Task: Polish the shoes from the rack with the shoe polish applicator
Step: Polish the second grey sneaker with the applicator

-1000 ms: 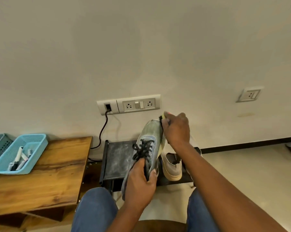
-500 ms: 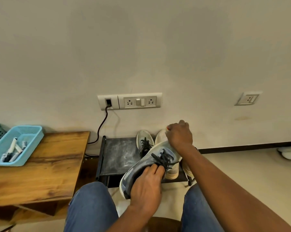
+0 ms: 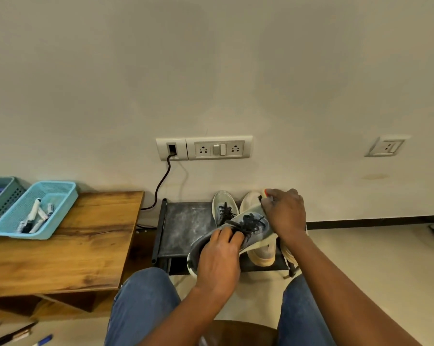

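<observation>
Two hands work over a dark shoe rack (image 3: 183, 228). The left hand (image 3: 219, 260) grips a grey sneaker (image 3: 254, 232) held tilted above the rack's front edge. The right hand (image 3: 284, 212) pinches a small applicator (image 3: 263, 194) at the sneaker's toe. Another grey shoe (image 3: 223, 206) sits at the rack's back edge.

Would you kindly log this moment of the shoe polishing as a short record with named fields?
held shoe: grey sneaker, tilted over the rack
left hand: left hand grips the sneaker near its laces
right hand: right hand holds the applicator at the sneaker's toe end
rack: black shoe rack, with a matching sneaker and pale shoes on it
side table: wooden table carrying a blue basket
</observation>
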